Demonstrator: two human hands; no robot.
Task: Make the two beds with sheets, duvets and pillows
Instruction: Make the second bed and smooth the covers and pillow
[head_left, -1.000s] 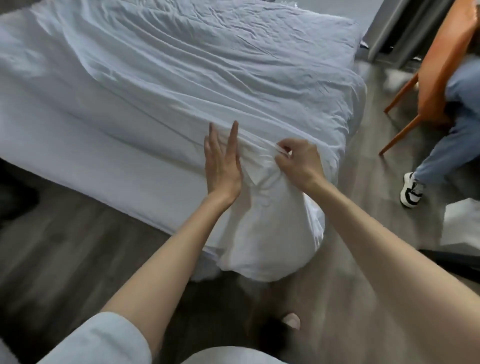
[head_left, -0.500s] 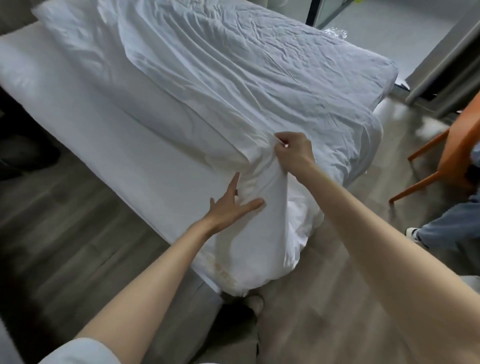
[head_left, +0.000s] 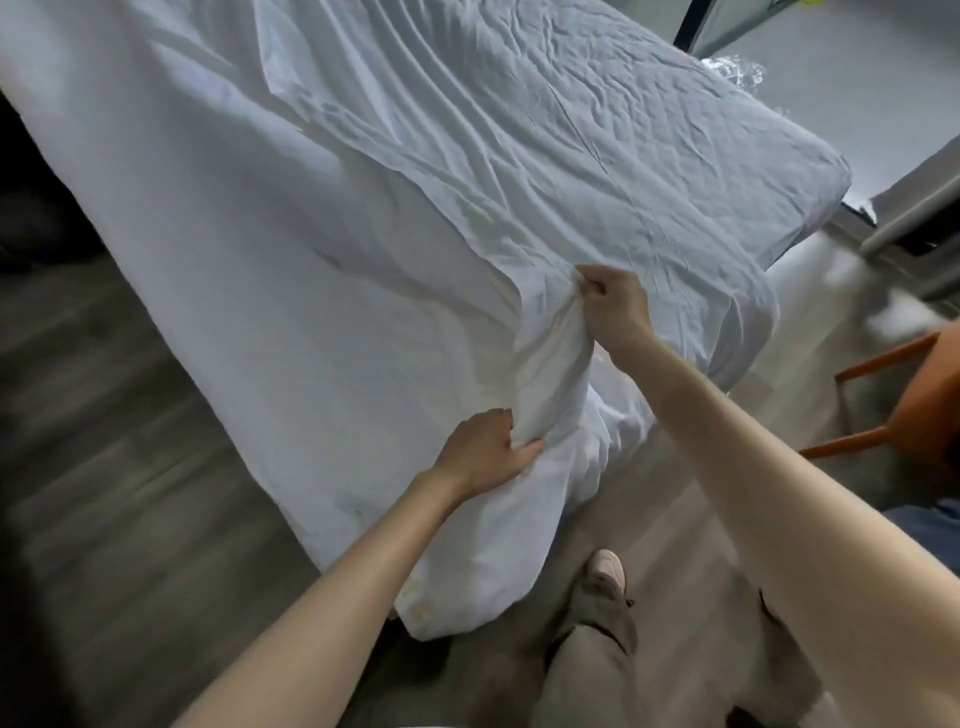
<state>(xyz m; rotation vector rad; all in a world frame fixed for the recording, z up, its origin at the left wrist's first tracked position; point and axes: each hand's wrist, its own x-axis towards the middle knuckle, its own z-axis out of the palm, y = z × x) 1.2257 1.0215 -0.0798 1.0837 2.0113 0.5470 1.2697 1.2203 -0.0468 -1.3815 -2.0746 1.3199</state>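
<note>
A bed (head_left: 156, 249) fills the upper left, covered by a wrinkled white sheet (head_left: 545, 156) that hangs over the near corner. My right hand (head_left: 613, 306) is closed on a pinched fold of the sheet at the top of the corner. Lower down the corner, my left hand (head_left: 483, 452) grips the hanging cloth, fingers tucked into the fold. A loose bunch of sheet (head_left: 550, 374) stretches between the two hands. No duvet or pillow is in view.
Dark wood floor (head_left: 104, 493) runs along the left of the bed and under me. My leg and shoe (head_left: 602, 582) stand by the corner. An orange chair (head_left: 893, 405) sits at the right edge, with blue cloth just below it.
My left hand slid down the corner and went from flat on the sheet to gripping it. My right hand kept its pinch. The view moved closer over the corner.
</note>
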